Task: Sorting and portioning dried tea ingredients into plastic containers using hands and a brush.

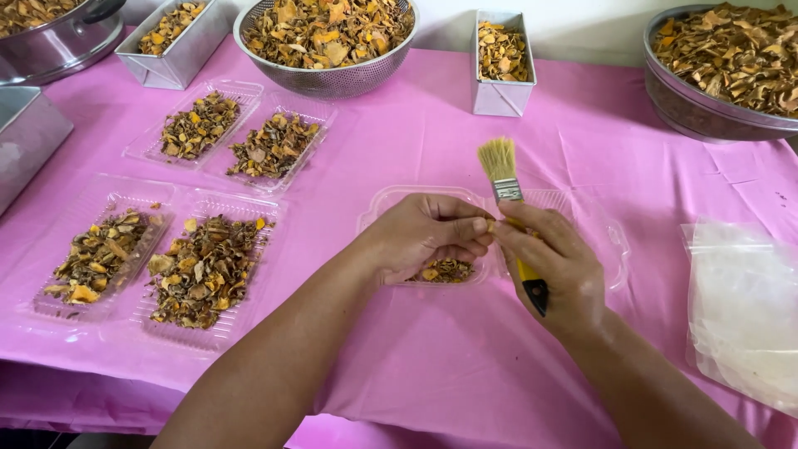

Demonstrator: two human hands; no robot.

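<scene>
Gripping the brush (509, 218) in our right hand (553, 266), bristles toward 12 o'clock, keeps them clear. Our left hand (424, 237) fingers pinch shut on a small chip (490, 226), above the tray (391, 199) at worktop (432, 366) centre.

Paintbrush (509, 195) in right hand (553, 266)

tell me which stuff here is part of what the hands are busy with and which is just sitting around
In use:
- left hand pinching a small piece
- right hand holding the paintbrush
- clear tray under the hands, holding some dried pieces

Lying about:
- four filled clear trays
- mesh colander
- metal tins
- metal bowl
- plastic bags
</scene>
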